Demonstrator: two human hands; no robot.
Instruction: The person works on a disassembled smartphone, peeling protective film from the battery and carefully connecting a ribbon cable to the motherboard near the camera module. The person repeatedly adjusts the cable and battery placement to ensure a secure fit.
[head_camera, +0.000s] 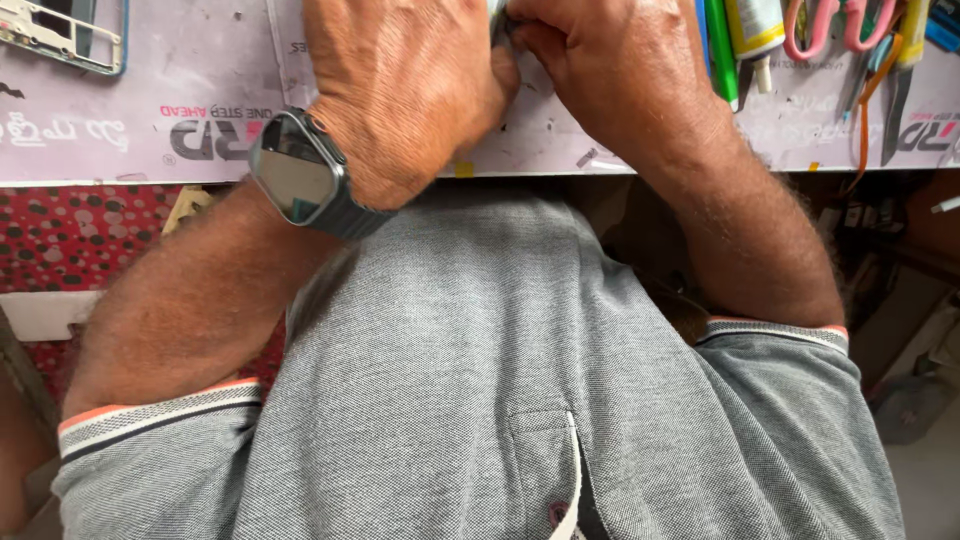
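Up at twelve o'clock, the left hand and the right hand meet over the pale worktop, knuckles toward the camera. Both are curled shut, fingers pinching a small grey thing squeezed between them at the very top edge; most of it is hidden, so I cannot tell what it is. A dark wristwatch sits on the left wrist, at about ten o'clock from the middle of the view. At eleven o'clock, in the far corner, lies a blue-edged phone frame. Toward one o'clock, well apart from the hands, a green marker, a white tube and pink-handled scissors lie side by side. A grey shirt fills everything from three to nine o'clock.
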